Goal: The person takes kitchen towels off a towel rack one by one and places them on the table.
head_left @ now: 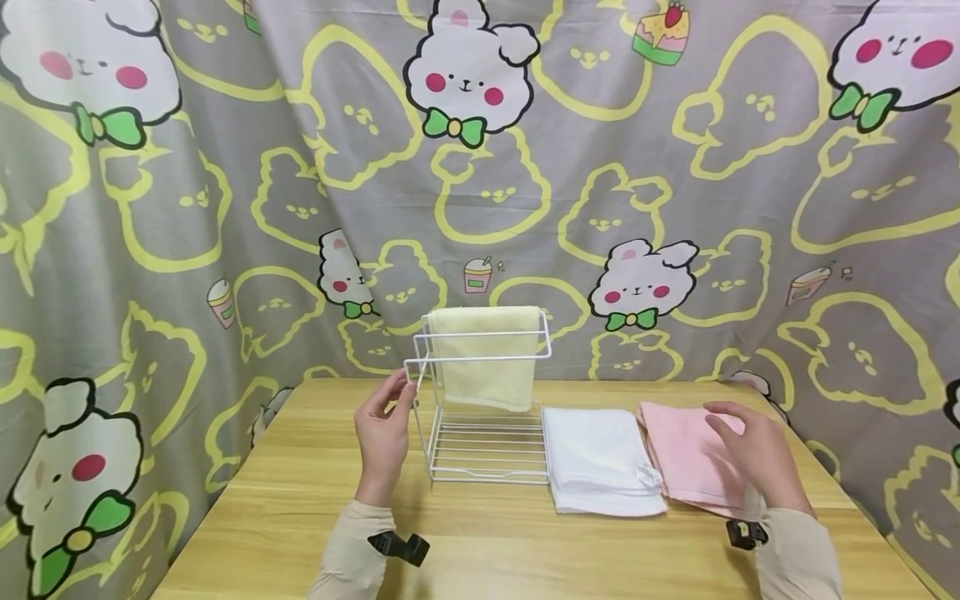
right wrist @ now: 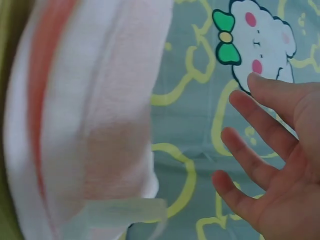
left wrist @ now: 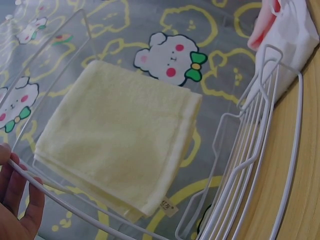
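A white wire towel rack (head_left: 487,479) stands on the table, with a folded pale yellow towel (head_left: 486,358) draped over its back upper bar. My left hand (head_left: 384,429) pinches the rack's left side wire between thumb and fingers; in the left wrist view its fingertips (left wrist: 35,200) curl at that wire. Right of the rack lies a folded white towel (head_left: 600,458), and beside it a folded pink towel (head_left: 682,450). Above the pink towel hovers my right hand (head_left: 761,454), fingers spread and holding nothing. The right wrist view shows these fingers (right wrist: 250,155) apart from the cloth.
The wooden table (head_left: 262,500) reaches back to a grey curtain (head_left: 480,208) printed with yellow outlines and white cartoon animals. Two lower front bars of the rack stick out in steps below the yellow towel's bar. A black wrist camera (head_left: 401,547) sits on the left sleeve.
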Tool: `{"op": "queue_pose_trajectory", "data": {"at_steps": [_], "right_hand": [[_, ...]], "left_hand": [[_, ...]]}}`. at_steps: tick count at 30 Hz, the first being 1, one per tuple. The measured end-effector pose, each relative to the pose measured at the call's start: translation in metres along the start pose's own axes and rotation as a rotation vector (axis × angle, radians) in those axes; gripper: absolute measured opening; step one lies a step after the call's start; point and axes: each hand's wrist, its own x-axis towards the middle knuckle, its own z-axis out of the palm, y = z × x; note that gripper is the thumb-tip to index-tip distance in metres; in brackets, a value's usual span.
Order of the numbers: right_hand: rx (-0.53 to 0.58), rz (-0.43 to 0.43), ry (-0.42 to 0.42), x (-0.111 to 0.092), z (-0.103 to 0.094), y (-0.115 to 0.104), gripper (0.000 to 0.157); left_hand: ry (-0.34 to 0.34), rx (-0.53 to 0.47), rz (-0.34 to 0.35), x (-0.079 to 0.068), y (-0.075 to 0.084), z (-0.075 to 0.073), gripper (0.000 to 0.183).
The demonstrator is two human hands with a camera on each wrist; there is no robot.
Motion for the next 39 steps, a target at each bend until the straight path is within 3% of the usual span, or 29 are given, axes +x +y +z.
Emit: {"op": "queue_pose_trajectory", "data": {"at_steps": [7, 18, 26, 39], "right_hand": [[0.059, -0.023, 0.07, 0.002, -0.015, -0.016, 0.035], [0.133, -0.013, 0.173, 0.007, -0.036, -0.062, 0.041], [0.273, -0.05, 0.12, 0.018, -0.038, -0.095, 0.045], [0.224, -0.126, 0.039, 0.049, -0.051, -0.147, 0.046]], "left_hand": [[-0.008, 0.009, -0.001, 0.0, 0.0, 0.0, 0.026], [-0.003, 0.01, -0.006, 0.0, 0.0, 0.002, 0.027], [0.006, 0.0, -0.004, -0.001, -0.001, 0.002, 0.027], [-0.006, -0.006, 0.011, 0.0, -0.001, 0.0, 0.026]]}}
